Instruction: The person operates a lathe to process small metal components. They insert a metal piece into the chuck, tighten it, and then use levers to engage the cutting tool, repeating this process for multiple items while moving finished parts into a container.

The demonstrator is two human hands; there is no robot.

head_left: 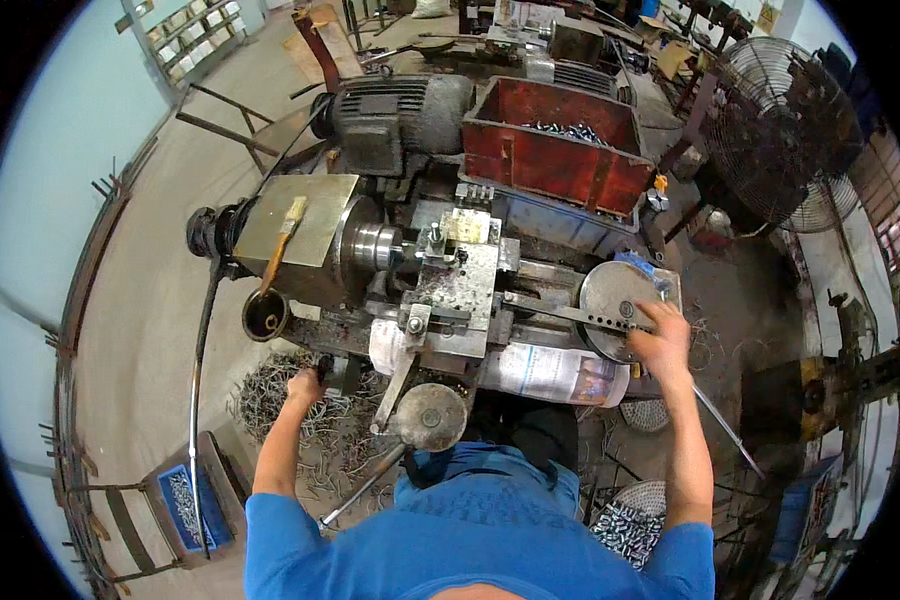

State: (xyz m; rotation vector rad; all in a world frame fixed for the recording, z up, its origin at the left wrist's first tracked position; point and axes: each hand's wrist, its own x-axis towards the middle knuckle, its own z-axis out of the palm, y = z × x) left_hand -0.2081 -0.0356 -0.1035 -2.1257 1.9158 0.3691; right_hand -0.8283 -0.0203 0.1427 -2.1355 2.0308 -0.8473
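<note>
My left hand [307, 386] is closed on a small dark handle [324, 368] at the near left of a small metal lathe. Over at the right, my right hand [662, 342] grips the end of a flat perforated metal bar [590, 317], in front of a round grey disc [610, 290]. Between them sits the oily tool slide [457, 290], facing the shiny round chuck [372, 246]. A flat lever [398, 388] reaches toward a smaller round disc [431, 416] close to my body. What the fingertips of both hands press on is partly hidden.
A brush [282, 240] lies on the headstock's sheet-metal cover, above a small pot [266, 314]. Behind stand a motor [395, 115] and a red bin [560, 150] of small metal parts. Metal shavings [285, 400] heap at left. A large fan [780, 130] stands at right.
</note>
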